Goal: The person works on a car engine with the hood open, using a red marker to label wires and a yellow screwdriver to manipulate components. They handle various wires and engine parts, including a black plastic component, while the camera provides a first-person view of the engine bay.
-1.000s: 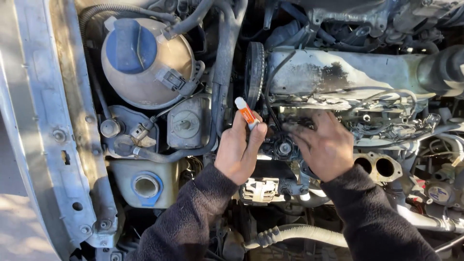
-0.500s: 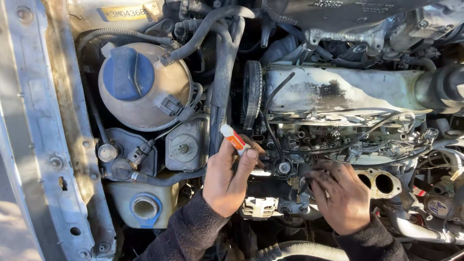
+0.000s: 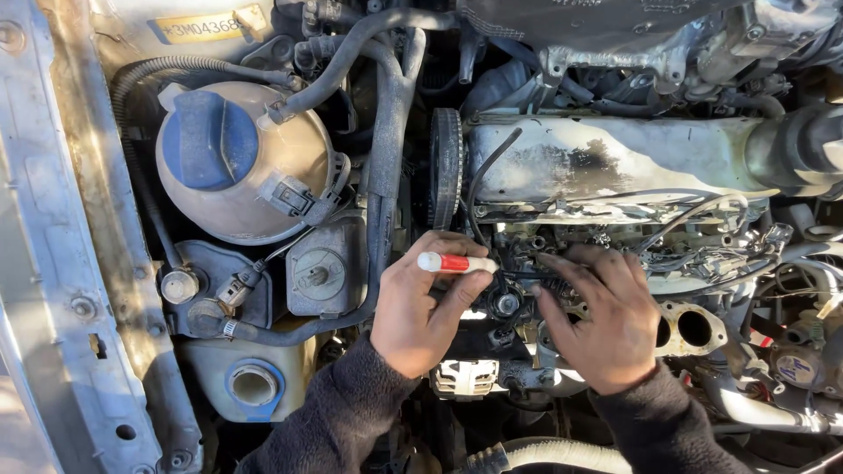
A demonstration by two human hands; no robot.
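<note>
The head view looks down into a grimy engine bay. The left hand (image 3: pixel 420 312) grips a small tool with a red and white handle (image 3: pixel 455 262), held level and aimed at the wiring beneath the pale, stained engine cover (image 3: pixel 615 162). The right hand (image 3: pixel 606 320) lies spread, fingers on the black wires (image 3: pixel 527 274) just beside the tool's tip. A toothed pulley (image 3: pixel 446 167) stands above them. A round tank with a blue cap (image 3: pixel 215 140) sits well apart from the hands.
</note>
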